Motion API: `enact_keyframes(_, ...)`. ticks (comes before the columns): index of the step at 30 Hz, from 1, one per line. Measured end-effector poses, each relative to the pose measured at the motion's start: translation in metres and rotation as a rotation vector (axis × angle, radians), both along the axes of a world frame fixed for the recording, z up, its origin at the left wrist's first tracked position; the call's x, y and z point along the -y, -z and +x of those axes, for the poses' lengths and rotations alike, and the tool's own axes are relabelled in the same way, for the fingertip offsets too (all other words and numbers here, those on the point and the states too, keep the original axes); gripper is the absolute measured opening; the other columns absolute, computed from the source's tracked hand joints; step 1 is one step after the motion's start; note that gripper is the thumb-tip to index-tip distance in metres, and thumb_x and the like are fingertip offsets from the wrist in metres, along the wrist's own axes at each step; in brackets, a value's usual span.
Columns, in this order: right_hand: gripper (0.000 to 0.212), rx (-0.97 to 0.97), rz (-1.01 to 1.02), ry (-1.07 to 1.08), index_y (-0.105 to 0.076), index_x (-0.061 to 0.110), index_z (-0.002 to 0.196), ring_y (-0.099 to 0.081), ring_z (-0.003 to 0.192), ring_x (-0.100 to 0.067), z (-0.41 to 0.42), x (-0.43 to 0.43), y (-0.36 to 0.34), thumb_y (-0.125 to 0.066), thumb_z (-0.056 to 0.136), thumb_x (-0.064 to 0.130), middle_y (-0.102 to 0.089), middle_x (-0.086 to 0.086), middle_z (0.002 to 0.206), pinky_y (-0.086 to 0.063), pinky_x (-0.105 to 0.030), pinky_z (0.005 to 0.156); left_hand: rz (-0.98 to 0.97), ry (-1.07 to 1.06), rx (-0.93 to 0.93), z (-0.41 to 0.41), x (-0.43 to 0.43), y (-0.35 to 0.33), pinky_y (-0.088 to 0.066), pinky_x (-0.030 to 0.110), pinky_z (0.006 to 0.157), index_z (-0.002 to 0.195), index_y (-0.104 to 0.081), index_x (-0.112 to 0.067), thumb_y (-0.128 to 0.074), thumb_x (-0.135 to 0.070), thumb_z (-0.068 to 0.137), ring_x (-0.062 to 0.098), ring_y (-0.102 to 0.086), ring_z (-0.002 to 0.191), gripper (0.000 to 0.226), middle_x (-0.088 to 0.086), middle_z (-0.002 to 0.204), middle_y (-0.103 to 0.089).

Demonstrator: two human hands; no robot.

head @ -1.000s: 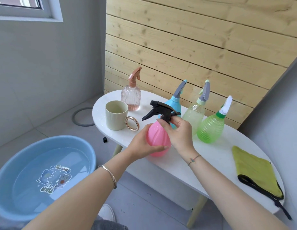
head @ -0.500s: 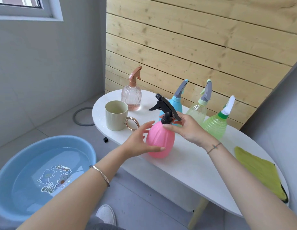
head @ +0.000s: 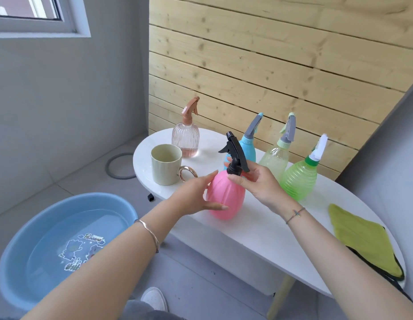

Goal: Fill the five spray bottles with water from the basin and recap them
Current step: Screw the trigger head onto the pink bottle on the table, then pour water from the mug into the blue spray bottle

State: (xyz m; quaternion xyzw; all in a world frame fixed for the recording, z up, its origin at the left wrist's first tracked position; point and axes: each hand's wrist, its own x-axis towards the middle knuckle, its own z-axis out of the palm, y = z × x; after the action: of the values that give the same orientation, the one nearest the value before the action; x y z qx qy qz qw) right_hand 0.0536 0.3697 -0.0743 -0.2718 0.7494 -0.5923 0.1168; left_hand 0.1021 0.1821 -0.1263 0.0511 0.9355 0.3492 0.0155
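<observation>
A pink spray bottle [head: 226, 199] with a black trigger head [head: 236, 155] stands near the front edge of the white table [head: 258, 229]. My left hand [head: 196, 197] holds its body from the left, thumb in front. My right hand [head: 258, 183] pinches the black collar at the neck. Behind stand a blue bottle [head: 248, 148], a pale green bottle [head: 275, 158] and a bright green bottle [head: 299, 181]. A clear pink ribbed bottle [head: 185, 139] stands at the far left. The blue basin [head: 60, 245] of water sits on the floor, lower left.
A cream mug [head: 165, 165] with a gold handle stands left of the pink bottle. A green cloth [head: 364, 239] lies on the table's right end. A grey ring [head: 119, 166] lies on the floor. A wooden plank wall backs the table.
The black trigger head has turned on the pink bottle, its nozzle swinging from left toward the back. My right hand shifted from over the head to the neck.
</observation>
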Motion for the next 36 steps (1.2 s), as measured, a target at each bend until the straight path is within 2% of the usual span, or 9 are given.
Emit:
enact_keyframes(2, 0.027, -0.055, 0.024, 0.033, -0.067, 0.016, 0.106, -0.064, 0.105, -0.002, 0.0, 0.0, -0.003, -0.072, 0.081, 0.005, -0.07, 0.006, 0.109, -0.044, -0.014, 0.093, -0.085, 0.012, -0.029, 0.003, 0.006, -0.011, -0.048, 0.032, 0.099, 0.153, -0.032, -0.026, -0.078, -0.057, 0.074, 0.013, -0.059, 0.12, 0.096, -0.006, 0.137, -0.059)
enact_keyframes(5, 0.023, -0.083, -0.013, 0.126, -0.07, 0.018, 0.092, -0.068, 0.09, -0.003, 0.001, 0.005, -0.006, -0.077, 0.075, 0.003, -0.073, 0.007, 0.093, -0.047, -0.018, 0.088, 0.029, -0.055, -0.085, 0.007, 0.022, -0.033, -0.051, 0.027, 0.093, 0.143, -0.05, -0.022, -0.069, -0.056, 0.081, 0.01, -0.065, 0.104, 0.073, -0.01, 0.135, -0.06)
enact_keyframes(10, 0.021, -0.149, -0.058, 0.262, -0.072, 0.019, 0.089, -0.068, 0.092, -0.009, -0.012, 0.023, -0.035, -0.081, 0.072, 0.01, -0.074, 0.006, 0.093, -0.05, -0.022, 0.09, 0.147, -0.209, -0.284, 0.001, 0.068, -0.082, -0.044, 0.012, 0.075, 0.116, -0.067, -0.026, -0.053, -0.049, 0.096, -0.001, -0.063, 0.087, 0.033, -0.018, 0.102, -0.067)
enact_keyframes(14, 0.022, -0.271, -0.083, 0.352, -0.073, 0.015, 0.092, -0.068, 0.086, -0.005, -0.032, 0.055, -0.068, -0.082, 0.072, 0.015, -0.074, 0.005, 0.092, -0.051, -0.015, 0.081, 0.13, -0.313, -0.247, -0.024, 0.099, -0.103, -0.039, 0.027, 0.085, 0.129, -0.06, -0.019, -0.036, -0.049, 0.102, 0.013, -0.057, 0.108, 0.046, -0.003, 0.12, -0.064)
enact_keyframes(21, 0.015, -0.213, -0.058, 0.552, -0.072, 0.02, 0.087, -0.067, 0.083, -0.009, -0.084, 0.113, -0.045, -0.079, 0.074, 0.018, -0.073, 0.006, 0.089, -0.053, -0.025, 0.081, 0.214, -0.283, -0.014, -0.072, 0.123, -0.087, -0.03, 0.028, 0.099, 0.15, -0.038, -0.016, -0.021, -0.056, 0.102, 0.024, -0.037, 0.142, 0.065, 0.007, 0.154, -0.042)
enact_keyframes(25, 0.016, -0.201, -0.016, 0.597, -0.068, 0.022, 0.083, -0.064, 0.077, -0.007, -0.101, 0.121, -0.026, -0.077, 0.075, 0.011, -0.07, 0.007, 0.083, -0.051, -0.023, 0.08, 0.206, -0.227, 0.069, -0.084, 0.124, -0.07, -0.025, 0.03, 0.109, 0.151, -0.038, -0.025, -0.02, -0.067, 0.098, 0.023, -0.033, 0.144, 0.069, 0.001, 0.154, -0.041)
enact_keyframes(28, 0.015, -0.159, 0.011, 0.598, -0.07, 0.019, 0.086, -0.065, 0.081, -0.012, -0.113, 0.123, -0.014, -0.077, 0.076, 0.009, -0.072, 0.003, 0.087, -0.052, -0.027, 0.084, 0.101, -0.182, 0.068, -0.093, 0.124, -0.057, -0.012, 0.045, 0.122, 0.154, -0.028, -0.036, -0.012, -0.086, 0.081, 0.025, -0.018, 0.151, 0.09, -0.008, 0.161, -0.029)
enact_keyframes(32, 0.016, -0.115, 0.024, 0.582, -0.072, 0.019, 0.088, -0.068, 0.087, -0.014, -0.124, 0.124, -0.007, -0.077, 0.075, 0.011, -0.073, 0.001, 0.091, -0.053, -0.031, 0.089, 0.016, -0.178, 0.047, -0.102, 0.121, -0.047, -0.005, 0.042, 0.122, 0.157, -0.017, -0.029, -0.019, -0.057, 0.103, 0.022, -0.01, 0.153, 0.061, -0.006, 0.165, -0.015)
enact_keyframes(36, 0.016, -0.141, 0.041, 0.571, -0.072, 0.019, 0.087, -0.068, 0.086, -0.014, -0.126, 0.128, -0.006, -0.079, 0.074, 0.013, -0.074, 0.001, 0.091, -0.053, -0.029, 0.085, 0.075, -0.199, 0.03, -0.104, 0.125, -0.042, -0.008, 0.044, 0.124, 0.157, -0.022, -0.028, -0.011, -0.088, 0.073, 0.017, -0.015, 0.152, 0.104, -0.009, 0.164, -0.019)
